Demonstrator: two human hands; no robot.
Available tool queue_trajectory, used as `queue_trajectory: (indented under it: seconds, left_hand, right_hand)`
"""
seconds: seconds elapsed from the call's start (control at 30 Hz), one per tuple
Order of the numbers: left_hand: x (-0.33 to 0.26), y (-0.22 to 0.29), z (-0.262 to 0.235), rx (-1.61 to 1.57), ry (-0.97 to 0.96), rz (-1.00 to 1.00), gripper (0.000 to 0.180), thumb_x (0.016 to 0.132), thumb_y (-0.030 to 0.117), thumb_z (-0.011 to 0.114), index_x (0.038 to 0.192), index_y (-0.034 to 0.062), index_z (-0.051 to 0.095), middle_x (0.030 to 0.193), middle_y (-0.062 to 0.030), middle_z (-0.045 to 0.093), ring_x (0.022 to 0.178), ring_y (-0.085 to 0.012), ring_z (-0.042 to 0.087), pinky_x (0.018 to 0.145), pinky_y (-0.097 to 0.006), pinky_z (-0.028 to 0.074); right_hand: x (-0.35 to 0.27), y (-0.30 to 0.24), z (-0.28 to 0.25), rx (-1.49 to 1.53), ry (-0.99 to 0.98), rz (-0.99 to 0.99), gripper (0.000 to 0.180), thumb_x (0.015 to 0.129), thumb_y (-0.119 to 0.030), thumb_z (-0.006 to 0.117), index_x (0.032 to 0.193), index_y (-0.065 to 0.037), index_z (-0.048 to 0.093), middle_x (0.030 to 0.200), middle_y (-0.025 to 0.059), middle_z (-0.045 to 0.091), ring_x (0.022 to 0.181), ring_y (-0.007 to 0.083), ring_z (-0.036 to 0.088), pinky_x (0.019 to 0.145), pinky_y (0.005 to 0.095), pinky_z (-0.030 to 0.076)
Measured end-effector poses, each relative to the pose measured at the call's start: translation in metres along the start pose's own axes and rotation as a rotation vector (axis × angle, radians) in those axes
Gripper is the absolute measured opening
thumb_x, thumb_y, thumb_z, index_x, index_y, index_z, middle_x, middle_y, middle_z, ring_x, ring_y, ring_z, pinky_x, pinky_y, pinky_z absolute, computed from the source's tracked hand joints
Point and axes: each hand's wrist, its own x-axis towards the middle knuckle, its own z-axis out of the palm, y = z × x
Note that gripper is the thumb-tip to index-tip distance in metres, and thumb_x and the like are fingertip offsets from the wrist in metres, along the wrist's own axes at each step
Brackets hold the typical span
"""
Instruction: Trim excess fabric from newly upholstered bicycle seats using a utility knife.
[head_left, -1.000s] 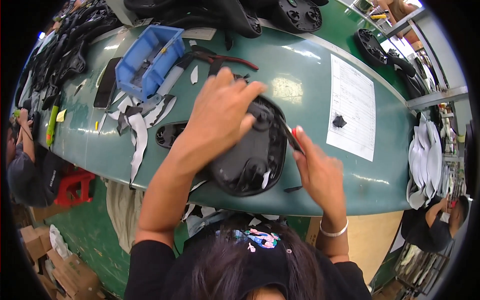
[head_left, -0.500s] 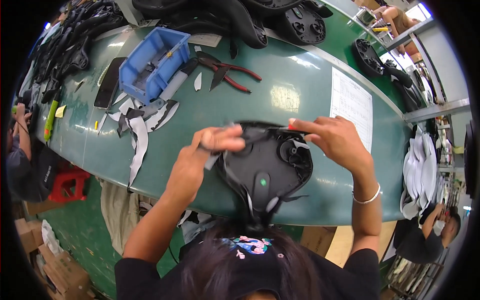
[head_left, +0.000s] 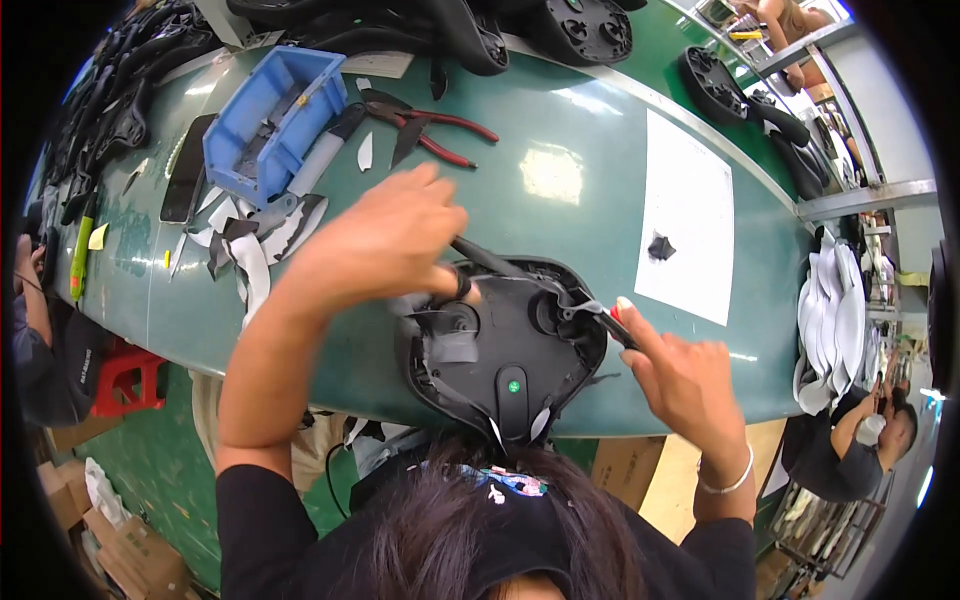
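A black moulded seat (head_left: 480, 330), its hollow underside facing up, lies at the table's near edge with its narrow end toward me. Inside are round posts and a raised tab with a green dot. My left hand (head_left: 395, 235), slightly blurred, is closed above the seat's far left side. From its fingers a dark strip (head_left: 488, 258) runs to the far rim. At the right rim, my right hand (head_left: 680, 375) pinches another dark strip (head_left: 608, 322) between thumb and forefinger. A loose grey-black flap (head_left: 450, 345) hangs inside the left wall.
Red-handled pliers (head_left: 430, 130), a blue bin (head_left: 270, 125), a phone (head_left: 187, 170) and cut scraps (head_left: 255, 245) lie to the left. On the right is a white paper sheet (head_left: 690, 220) bearing a dark scrap (head_left: 661, 247). More black seats (head_left: 590, 30) stand behind.
My left hand has moved up and away from the seat's left rim. My right hand has come down along the right rim. The dark scrap on the paper now shows.
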Motion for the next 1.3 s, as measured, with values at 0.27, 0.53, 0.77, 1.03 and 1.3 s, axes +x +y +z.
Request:
queue_trajectory:
  seconds: [0.27,0.53,0.77,1.03,1.3]
  left_hand:
    - [0.072,0.051,0.009,-1.312,0.224,-0.09,0.016,0.089,0.02,0.06,0.093,0.0041,0.064,0.071,-0.0007,0.055,0.066,-0.011,0.051,0.062,-0.025,0.041]
    - [0.032,0.057,-0.008,-1.347,1.156,-0.145,0.02,0.091,0.022,0.055,0.088,0.0022,0.056,0.078,-0.0052,0.052,0.07,-0.0123,0.051,0.061,-0.023,0.041]
    - [0.025,0.069,0.012,-1.269,0.971,-0.258,0.025,0.091,0.023,0.059,0.074,0.0068,0.051,0.064,0.0018,0.05,0.056,-0.0024,0.041,0.051,-0.019,0.031]
    - [0.019,0.062,-0.026,-1.595,1.575,0.157,0.031,0.097,0.032,0.045,0.077,0.0099,0.037,0.06,0.0013,0.036,0.05,-0.0095,0.033,0.046,-0.021,0.029]
    - [-0.002,0.018,0.018,0.171,0.978,-0.403,0.038,0.08,0.027,0.07,0.104,0.0001,0.058,0.093,-0.0096,0.061,0.075,-0.0282,0.06,0.075,-0.036,0.049]
  right_hand:
    - [-0.028,0.006,0.031,0.064,0.04,-0.001,0.05,0.086,-0.021,0.062,0.133,-0.014,0.046,0.065,0.0099,0.058,0.048,0.0272,0.054,0.045,0.0368,0.037]
    - [-0.077,-0.059,0.058,1.236,0.064,0.58,0.052,0.088,-0.022,0.061,0.134,-0.006,0.043,0.095,0.022,0.064,0.074,0.0371,0.066,0.066,0.0384,0.052]
    - [-0.026,-0.016,0.043,0.874,0.45,0.387,0.053,0.087,-0.018,0.063,0.136,-0.012,0.045,0.09,0.0171,0.067,0.07,0.0326,0.066,0.061,0.0385,0.051]
    - [-0.01,-0.028,0.011,0.052,0.014,0.149,0.055,0.08,-0.017,0.069,0.132,-0.014,0.051,0.079,0.0089,0.068,0.058,0.025,0.063,0.052,0.0326,0.045]
    - [-0.001,-0.026,0.065,1.123,0.223,0.309,0.099,0.067,-0.032,0.084,0.142,-0.005,0.026,0.124,0.0218,0.054,0.099,0.0291,0.063,0.085,0.0358,0.049]
